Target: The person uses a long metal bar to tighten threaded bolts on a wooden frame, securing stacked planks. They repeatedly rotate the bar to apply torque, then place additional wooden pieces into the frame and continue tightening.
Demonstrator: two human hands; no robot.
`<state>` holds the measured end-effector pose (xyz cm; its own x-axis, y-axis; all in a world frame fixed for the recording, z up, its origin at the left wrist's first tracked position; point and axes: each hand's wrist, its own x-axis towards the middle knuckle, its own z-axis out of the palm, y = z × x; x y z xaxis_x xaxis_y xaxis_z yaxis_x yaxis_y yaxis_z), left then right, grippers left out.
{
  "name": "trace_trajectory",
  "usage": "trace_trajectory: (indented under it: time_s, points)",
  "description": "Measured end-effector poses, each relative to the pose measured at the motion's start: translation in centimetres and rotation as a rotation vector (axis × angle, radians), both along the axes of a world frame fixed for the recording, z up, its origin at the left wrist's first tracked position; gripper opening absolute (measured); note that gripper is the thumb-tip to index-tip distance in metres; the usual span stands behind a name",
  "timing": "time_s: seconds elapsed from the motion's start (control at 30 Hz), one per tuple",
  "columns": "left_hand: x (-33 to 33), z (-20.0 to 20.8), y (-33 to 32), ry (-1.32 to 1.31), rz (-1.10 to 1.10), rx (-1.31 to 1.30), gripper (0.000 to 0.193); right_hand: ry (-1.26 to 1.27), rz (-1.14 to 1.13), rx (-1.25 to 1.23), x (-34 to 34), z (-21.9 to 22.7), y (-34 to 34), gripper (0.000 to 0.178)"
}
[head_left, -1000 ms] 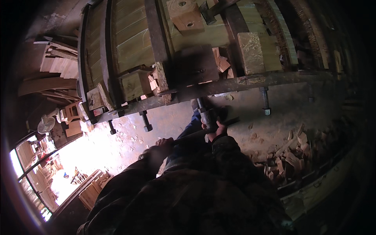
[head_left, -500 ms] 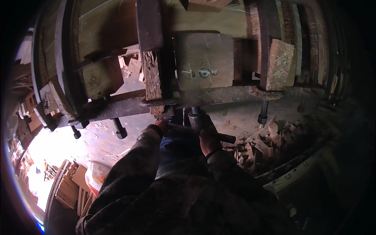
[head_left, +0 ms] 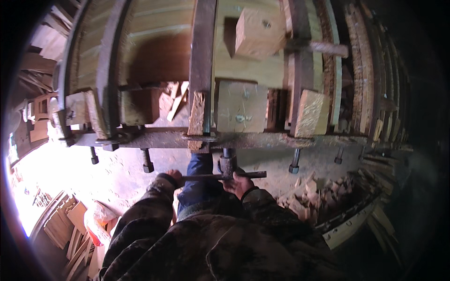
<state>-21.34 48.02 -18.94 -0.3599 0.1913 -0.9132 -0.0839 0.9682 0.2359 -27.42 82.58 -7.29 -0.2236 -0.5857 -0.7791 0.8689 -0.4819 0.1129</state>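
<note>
A dark metal T-handle wrench [head_left: 228, 165] is fitted from below onto a bolt under the frame's cross rail, with its bar [head_left: 204, 177] lying roughly level. My left hand [head_left: 175, 177] is closed round the bar's left end. Close to the socket, my right hand [head_left: 240, 184] is closed on the wrench, and the bar's right end sticks out past it. Some of the right fingers are hidden behind the metal. Straight above the wrench, a square wooden block [head_left: 242, 107] sits behind the metal cross rail [head_left: 253, 139].
Upright metal bars [head_left: 203, 51] clamp wide wooden boards [head_left: 159, 28]. More bolts [head_left: 147, 161] hang under the rail on both sides. A wooden block [head_left: 260, 33] rests higher up. Wood scraps [head_left: 311, 196] lie right, and plank offcuts and a plastic bag [head_left: 99, 218] lie left.
The bar has turned from slanting down rightward to nearly level, and both hands have turned with it. The view has shifted, so more of the boards and the upper block show.
</note>
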Motion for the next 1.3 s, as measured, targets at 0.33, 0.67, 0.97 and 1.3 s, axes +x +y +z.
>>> trace_trajectory:
  time_s: [0.33, 0.67, 0.97, 1.3]
  points:
    - [-2.9, 20.4, 3.1, 0.01, 0.133, -0.407, 0.036, 1.747, 1.475, 0.213, -3.7, 4.6, -16.8, 0.041]
    - [-4.6, 34.4, 19.1, 0.15, 0.069, -0.954, 0.024, 1.973, 1.087, -0.031, -3.1, 7.6, -6.8, 0.04]
    - [-5.9, 39.4, 30.0, 0.352, -0.232, -0.901, 0.023, 2.008, 0.79, -0.077, -4.1, 8.2, -0.5, 0.038]
    - [-6.8, 40.5, 24.4, 0.412, -0.385, -0.246, 0.02, 1.86, 0.959, 0.178, -3.1, 3.0, -1.5, 0.026]
